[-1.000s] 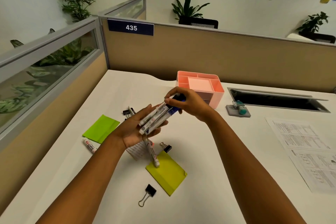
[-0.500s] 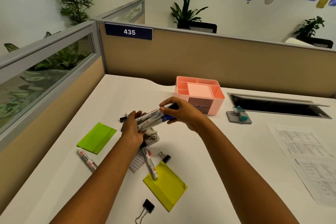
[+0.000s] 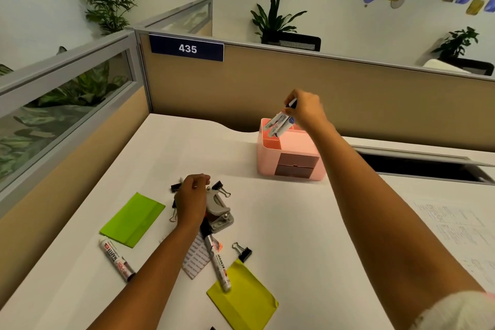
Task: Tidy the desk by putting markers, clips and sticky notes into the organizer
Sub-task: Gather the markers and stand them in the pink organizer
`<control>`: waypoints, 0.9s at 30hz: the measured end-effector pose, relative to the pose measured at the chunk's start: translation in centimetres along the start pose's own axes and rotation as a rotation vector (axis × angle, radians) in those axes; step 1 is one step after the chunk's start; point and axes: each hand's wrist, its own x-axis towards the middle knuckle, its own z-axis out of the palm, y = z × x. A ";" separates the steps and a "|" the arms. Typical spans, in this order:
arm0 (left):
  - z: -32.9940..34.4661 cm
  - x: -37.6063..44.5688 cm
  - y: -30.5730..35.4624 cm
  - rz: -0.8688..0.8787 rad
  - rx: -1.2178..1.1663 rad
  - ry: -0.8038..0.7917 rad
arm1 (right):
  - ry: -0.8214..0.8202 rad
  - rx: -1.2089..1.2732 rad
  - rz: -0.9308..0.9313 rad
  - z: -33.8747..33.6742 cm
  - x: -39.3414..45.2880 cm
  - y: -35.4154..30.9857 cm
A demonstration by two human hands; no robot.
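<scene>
While the right hand (image 3: 304, 110) pinches a bundle of white-barrelled markers (image 3: 278, 123), tilted tips-down (long axis slanting left) into the pink plastic organizer (image 3: 289, 154), the left hand (image 3: 191, 199) curls over black binder clips (image 3: 220, 187).

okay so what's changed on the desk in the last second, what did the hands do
The right hand took the bundle of markers from the left hand and carried it up and back to the pink organizer, tips entering a rear compartment. The left hand let go and dropped to the binder clips by the hole punch. The two loose markers and the green sticky notes stayed put.
</scene>
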 end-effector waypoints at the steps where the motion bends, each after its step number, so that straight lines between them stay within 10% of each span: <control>1: 0.0 0.1 -0.3 0.020 0.022 0.002 | -0.007 -0.036 0.003 0.6 0.7 0.2; 14: -0.3 1.3 -1.8 0.112 0.106 0.006 | -0.162 -0.257 0.053 7.6 3.5 1.5; 22: -1.8 0.5 -1.8 0.116 0.114 0.019 | 0.282 -0.121 -0.030 5.7 -0.1 0.7; 27: -3.3 -0.7 -2.1 0.164 0.225 0.054 | 0.276 0.104 0.020 6.9 -5.9 -0.5</control>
